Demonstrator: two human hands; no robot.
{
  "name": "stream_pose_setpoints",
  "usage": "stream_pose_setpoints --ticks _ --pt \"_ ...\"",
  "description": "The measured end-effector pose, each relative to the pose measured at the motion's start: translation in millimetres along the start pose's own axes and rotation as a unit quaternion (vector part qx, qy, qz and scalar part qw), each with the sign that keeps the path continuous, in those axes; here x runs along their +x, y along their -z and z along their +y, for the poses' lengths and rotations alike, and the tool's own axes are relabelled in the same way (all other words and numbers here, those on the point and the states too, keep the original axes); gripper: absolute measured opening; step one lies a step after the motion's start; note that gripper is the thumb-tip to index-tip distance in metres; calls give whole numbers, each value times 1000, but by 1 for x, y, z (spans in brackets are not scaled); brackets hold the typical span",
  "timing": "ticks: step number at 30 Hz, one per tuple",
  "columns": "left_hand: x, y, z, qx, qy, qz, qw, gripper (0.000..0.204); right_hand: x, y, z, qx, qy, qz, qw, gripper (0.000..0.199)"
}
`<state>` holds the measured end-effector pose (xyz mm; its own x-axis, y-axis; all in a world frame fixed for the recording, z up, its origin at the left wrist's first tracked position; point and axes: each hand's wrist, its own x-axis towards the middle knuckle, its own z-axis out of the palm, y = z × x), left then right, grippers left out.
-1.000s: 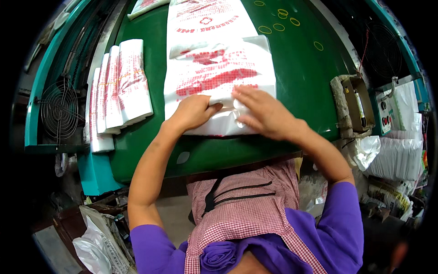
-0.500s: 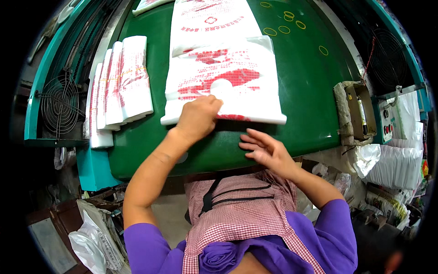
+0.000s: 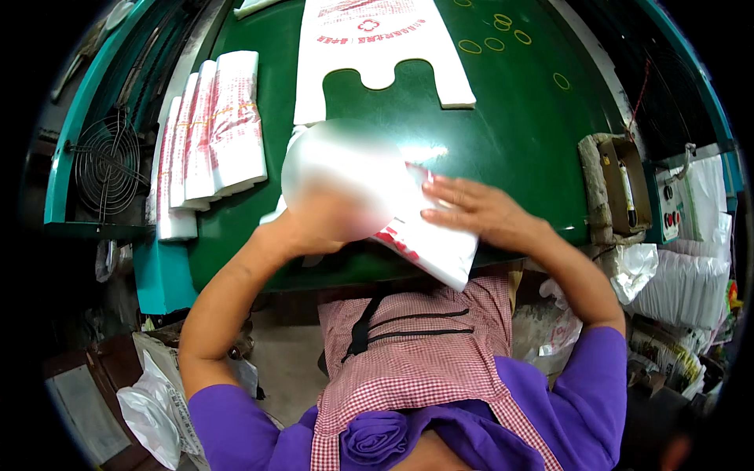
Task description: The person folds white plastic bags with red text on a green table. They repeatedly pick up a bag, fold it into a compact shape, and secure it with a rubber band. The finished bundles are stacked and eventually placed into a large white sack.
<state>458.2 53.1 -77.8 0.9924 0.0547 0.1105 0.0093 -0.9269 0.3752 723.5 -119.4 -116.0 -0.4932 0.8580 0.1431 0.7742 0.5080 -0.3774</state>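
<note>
Showing a white plastic bag stack (image 3: 428, 247) with red print, folded at the green desk's (image 3: 518, 133) near edge; left hand (image 3: 330, 224) grips it, motion-blurred, right hand (image 3: 479, 210) presses flat, fingers spread.

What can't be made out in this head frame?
- Left hand: its grip is lost behind a motion-blurred fold of the bag stack.
- Stack's print: blurred and covered by the right hand.
- Bag further up the green table: top cut off by the upper edge.
- Control box: buttons too small.
</note>
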Motion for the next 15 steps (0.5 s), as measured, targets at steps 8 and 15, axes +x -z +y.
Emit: stream_pose_setpoints --ticks 8,15 --pt "28 12 -14 62 6 -119 991 23 15 36 21 -30 13 -161 986 56" --pt "2 -17 54 66 57 -96 992 51 4 19 -68 -59 -113 -109 986 77"
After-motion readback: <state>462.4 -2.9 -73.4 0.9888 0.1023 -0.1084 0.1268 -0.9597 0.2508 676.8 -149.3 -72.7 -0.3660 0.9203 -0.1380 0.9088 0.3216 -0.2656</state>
